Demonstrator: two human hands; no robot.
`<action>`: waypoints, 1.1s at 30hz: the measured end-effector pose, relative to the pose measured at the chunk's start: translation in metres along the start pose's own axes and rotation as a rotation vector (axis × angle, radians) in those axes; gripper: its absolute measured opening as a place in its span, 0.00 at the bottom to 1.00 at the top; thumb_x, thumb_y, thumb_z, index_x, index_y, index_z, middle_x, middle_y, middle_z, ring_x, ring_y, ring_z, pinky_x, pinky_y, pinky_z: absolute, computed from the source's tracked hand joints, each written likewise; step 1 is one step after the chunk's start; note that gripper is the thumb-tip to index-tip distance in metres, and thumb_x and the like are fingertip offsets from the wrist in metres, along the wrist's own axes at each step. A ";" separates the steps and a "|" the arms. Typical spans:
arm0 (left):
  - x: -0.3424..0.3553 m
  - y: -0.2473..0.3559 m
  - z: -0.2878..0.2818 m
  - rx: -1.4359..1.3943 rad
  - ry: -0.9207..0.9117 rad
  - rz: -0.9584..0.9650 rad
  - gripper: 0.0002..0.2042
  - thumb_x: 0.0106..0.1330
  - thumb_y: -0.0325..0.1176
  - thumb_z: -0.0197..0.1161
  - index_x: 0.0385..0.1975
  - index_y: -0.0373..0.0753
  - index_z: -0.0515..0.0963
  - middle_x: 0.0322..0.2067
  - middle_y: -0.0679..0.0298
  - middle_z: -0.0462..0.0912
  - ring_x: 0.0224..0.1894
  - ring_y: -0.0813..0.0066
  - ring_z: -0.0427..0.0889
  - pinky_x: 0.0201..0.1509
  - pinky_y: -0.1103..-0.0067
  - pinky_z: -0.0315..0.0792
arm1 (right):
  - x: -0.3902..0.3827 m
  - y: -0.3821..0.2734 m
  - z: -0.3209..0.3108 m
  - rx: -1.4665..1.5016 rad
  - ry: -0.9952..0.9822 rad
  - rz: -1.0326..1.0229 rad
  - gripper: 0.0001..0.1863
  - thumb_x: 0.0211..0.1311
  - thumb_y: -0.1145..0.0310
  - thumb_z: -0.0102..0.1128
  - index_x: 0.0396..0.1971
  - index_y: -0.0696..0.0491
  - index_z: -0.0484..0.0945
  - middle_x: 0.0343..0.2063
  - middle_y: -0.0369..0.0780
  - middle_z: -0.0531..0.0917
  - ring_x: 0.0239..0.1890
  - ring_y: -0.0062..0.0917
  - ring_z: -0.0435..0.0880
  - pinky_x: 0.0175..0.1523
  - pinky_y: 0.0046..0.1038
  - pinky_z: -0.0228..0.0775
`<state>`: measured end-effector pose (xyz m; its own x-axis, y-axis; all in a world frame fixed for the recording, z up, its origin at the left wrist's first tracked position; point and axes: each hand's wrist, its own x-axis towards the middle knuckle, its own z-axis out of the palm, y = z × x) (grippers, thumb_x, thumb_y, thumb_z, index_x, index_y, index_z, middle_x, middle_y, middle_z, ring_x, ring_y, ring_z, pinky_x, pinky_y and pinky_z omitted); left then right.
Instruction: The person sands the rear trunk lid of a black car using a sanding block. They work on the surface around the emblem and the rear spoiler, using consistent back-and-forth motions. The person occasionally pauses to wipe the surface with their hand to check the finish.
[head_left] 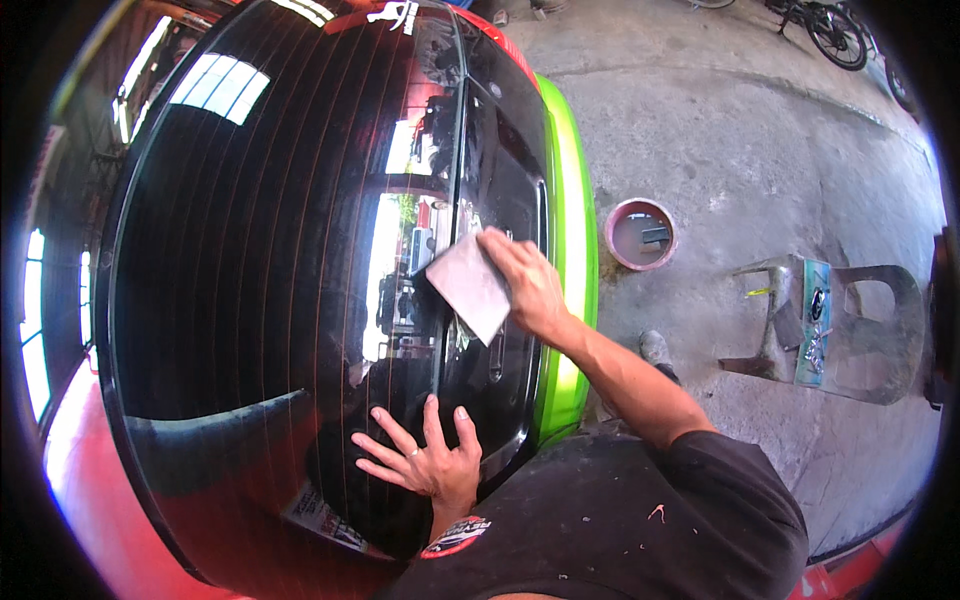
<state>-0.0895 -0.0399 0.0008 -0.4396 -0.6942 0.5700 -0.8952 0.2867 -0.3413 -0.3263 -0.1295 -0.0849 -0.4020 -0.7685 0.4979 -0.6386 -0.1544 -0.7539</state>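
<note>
The right hand [528,282] grasps a flat gray rectangular sheet [467,290], fingers curled over one side of it; the left hand [430,468] is open and holds nothing, its fingers spread against the dark glass [270,300] of a vehicle, near the glass's edge beside the black panel [502,150]. The sheet lies across that same edge, covering part of the seam. A bright green strip [572,200] borders the panel's outer edge. On the concrete floor [700,130] beyond stand a round reddish tub [610,240] of liquid and a gray chair [908,310] bearing a blue packet [815,325].
</note>
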 end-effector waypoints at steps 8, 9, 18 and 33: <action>0.003 0.004 0.000 0.060 -0.021 -0.052 0.26 0.67 0.55 0.60 0.60 0.49 0.78 0.73 0.50 0.61 0.76 0.33 0.49 0.74 0.39 0.38 | -0.006 0.032 -0.031 0.227 0.192 0.009 0.38 0.56 0.75 0.63 0.69 0.53 0.65 0.64 0.51 0.74 0.58 0.48 0.78 0.64 0.39 0.71; 0.006 0.006 -0.006 0.072 -0.034 -0.040 0.28 0.68 0.54 0.59 0.63 0.44 0.75 0.73 0.50 0.60 0.76 0.35 0.48 0.75 0.41 0.38 | -0.025 0.042 -0.040 0.223 0.206 -0.010 0.36 0.57 0.78 0.59 0.69 0.59 0.65 0.64 0.54 0.73 0.66 0.46 0.73 0.70 0.38 0.63; 0.088 0.095 0.062 0.040 -0.261 0.214 0.36 0.71 0.55 0.54 0.67 0.28 0.66 0.71 0.39 0.60 0.75 0.39 0.52 0.76 0.46 0.44 | -0.169 0.172 -0.164 -0.033 -0.369 0.673 0.22 0.67 0.70 0.55 0.61 0.50 0.76 0.51 0.54 0.82 0.55 0.51 0.81 0.59 0.43 0.72; 0.247 0.292 0.197 -0.354 -0.822 0.433 0.22 0.71 0.45 0.57 0.52 0.33 0.80 0.56 0.45 0.80 0.61 0.48 0.76 0.73 0.54 0.58 | -0.173 0.267 -0.322 -0.072 -0.323 0.892 0.17 0.70 0.61 0.55 0.40 0.61 0.80 0.31 0.57 0.84 0.40 0.54 0.84 0.44 0.48 0.71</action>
<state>-0.4455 -0.2579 -0.1054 -0.6659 -0.6866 -0.2919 -0.6987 0.7110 -0.0786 -0.6381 0.1622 -0.2344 -0.5670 -0.7207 -0.3989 -0.2268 0.6021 -0.7655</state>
